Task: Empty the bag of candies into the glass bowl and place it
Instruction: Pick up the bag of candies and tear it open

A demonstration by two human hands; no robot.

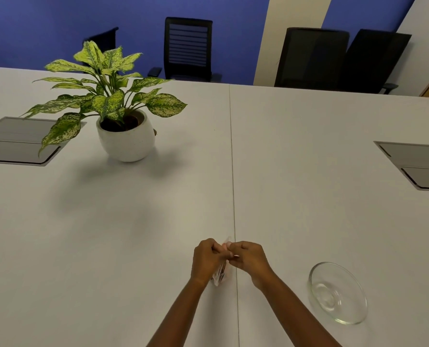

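Observation:
A small clear bag of candies (220,274) hangs between my two hands just above the white table, near its centre seam. My left hand (205,259) and my right hand (249,257) both pinch the bag's top edge, fingers closed on it. Most of the bag is hidden behind my hands; only its lower end and a pinkish top corner show. The glass bowl (338,293), shallow, clear and with nothing in it, sits on the table to the right of my right forearm.
A potted plant (123,131) in a white round pot stands at the far left. Grey cable hatches are set into the table at the left (21,144) and right (418,166). Black office chairs (188,48) line the far edge.

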